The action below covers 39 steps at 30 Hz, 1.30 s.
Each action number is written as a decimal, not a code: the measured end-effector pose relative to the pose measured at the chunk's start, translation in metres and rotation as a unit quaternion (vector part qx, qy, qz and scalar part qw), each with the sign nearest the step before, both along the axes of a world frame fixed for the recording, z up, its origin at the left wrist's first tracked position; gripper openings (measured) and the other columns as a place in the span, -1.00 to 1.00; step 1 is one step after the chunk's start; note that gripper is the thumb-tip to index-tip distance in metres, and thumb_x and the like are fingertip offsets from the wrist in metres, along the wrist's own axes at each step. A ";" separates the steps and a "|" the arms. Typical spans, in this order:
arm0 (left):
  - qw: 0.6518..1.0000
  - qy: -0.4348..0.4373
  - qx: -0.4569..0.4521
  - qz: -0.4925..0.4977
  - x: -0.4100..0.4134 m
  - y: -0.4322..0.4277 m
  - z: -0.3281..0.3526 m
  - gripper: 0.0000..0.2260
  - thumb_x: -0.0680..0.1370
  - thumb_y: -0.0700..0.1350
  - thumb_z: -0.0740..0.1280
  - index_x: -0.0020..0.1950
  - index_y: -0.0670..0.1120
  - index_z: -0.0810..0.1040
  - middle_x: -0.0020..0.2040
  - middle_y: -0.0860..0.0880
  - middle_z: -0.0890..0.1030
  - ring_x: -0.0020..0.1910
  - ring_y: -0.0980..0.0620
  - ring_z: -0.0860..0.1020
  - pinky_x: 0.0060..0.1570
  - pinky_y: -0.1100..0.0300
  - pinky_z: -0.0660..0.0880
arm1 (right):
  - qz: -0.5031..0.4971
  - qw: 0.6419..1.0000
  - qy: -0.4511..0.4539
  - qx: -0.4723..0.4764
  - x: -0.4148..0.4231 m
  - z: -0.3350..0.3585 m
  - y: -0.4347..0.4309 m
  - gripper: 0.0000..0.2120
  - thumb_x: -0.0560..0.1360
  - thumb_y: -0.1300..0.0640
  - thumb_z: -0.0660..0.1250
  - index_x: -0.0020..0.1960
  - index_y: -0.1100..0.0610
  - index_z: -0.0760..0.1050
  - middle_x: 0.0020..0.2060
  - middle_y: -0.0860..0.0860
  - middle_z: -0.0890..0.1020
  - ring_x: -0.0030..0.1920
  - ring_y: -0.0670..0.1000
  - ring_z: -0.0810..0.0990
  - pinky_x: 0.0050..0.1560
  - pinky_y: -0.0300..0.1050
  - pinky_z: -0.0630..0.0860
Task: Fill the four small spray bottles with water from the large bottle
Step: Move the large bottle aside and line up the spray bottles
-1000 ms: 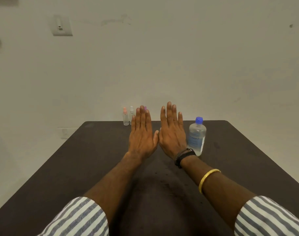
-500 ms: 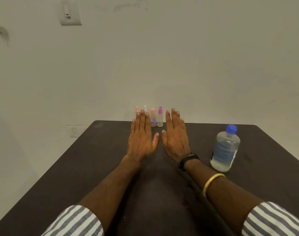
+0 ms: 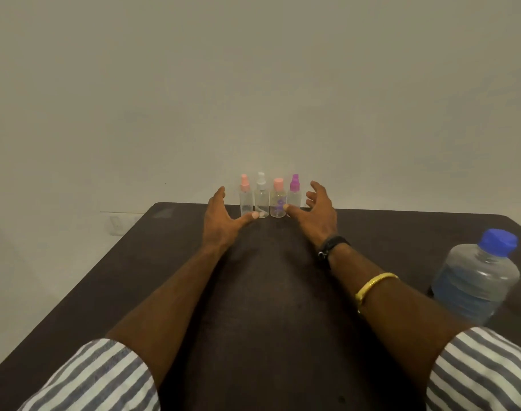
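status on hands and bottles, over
Left hand and right hand open, either side of the four small spray bottles, none gripped. Large bottle capped, upright to the right. Nothing in the way.

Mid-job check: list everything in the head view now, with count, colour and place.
pink-capped spray bottle: one, clear, left end of row at table's far edge
white-capped spray bottle: one, clear, second from left
patterned spray bottle: one, clear with purple print, pink cap, third from left
purple-capped spray bottle: one, clear, right end of row
large bottle: one, clear, blue cap on, table's right side
table: one, dark brown, under all bottles
wall plate: one, pale, on wall left of table
wristband: one, black, right wrist
bangle: one, gold, right forearm
left sleeve: one, grey-and-white striped, bottom left
right sleeve: one, same stripes, bottom right
left hand: one, open, left of row
right hand: one, open, right of row
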<state>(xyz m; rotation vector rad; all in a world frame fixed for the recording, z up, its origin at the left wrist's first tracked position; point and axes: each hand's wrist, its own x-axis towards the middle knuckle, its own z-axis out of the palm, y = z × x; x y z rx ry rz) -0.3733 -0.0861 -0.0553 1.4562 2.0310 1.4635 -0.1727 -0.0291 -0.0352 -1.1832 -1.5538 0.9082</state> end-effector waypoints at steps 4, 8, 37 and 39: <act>0.999 -0.038 0.008 -0.032 -0.012 0.026 -0.004 0.03 0.28 0.09 0.68 0.61 -0.10 0.22 0.56 -0.09 0.37 0.49 -0.06 0.39 0.44 -0.03 0.42 | 0.009 0.999 -0.029 0.010 -0.006 -0.004 0.026 -0.17 0.38 0.08 0.65 0.53 0.08 0.33 0.41 0.12 0.53 0.39 0.09 0.50 0.37 -0.03 0.46; 0.992 -0.110 0.017 -0.063 -0.016 0.051 -0.008 -0.06 0.25 0.01 0.71 0.52 -0.12 0.34 0.42 -0.10 0.50 0.37 -0.08 0.50 0.36 -0.03 0.51 | 0.019 0.999 -0.024 0.010 -0.015 -0.008 0.044 -0.27 0.32 0.07 0.68 0.40 0.08 0.45 0.26 0.05 0.61 0.26 0.06 0.58 0.28 -0.04 0.57; 0.986 -0.151 0.031 -0.069 0.042 -0.057 0.022 -0.59 0.36 -0.11 0.65 0.16 -0.15 0.67 0.02 -0.12 0.73 0.01 -0.15 0.71 0.04 -0.14 0.67 | 0.043 0.997 -0.028 0.057 0.015 0.015 -0.072 -0.62 0.43 0.20 0.59 0.22 0.14 0.61 0.01 -0.01 0.65 0.05 0.03 0.62 0.02 -0.20 0.53; 0.985 -0.156 0.028 -0.067 0.049 -0.076 0.024 -0.60 0.36 -0.13 0.66 0.14 -0.15 0.68 0.00 -0.10 0.74 0.00 -0.14 0.72 0.04 -0.16 0.67 | 0.046 0.997 -0.030 0.058 0.021 0.015 -0.090 -0.61 0.42 0.20 0.60 0.22 0.14 0.62 0.02 0.01 0.67 0.06 0.06 0.63 0.07 -0.13 0.57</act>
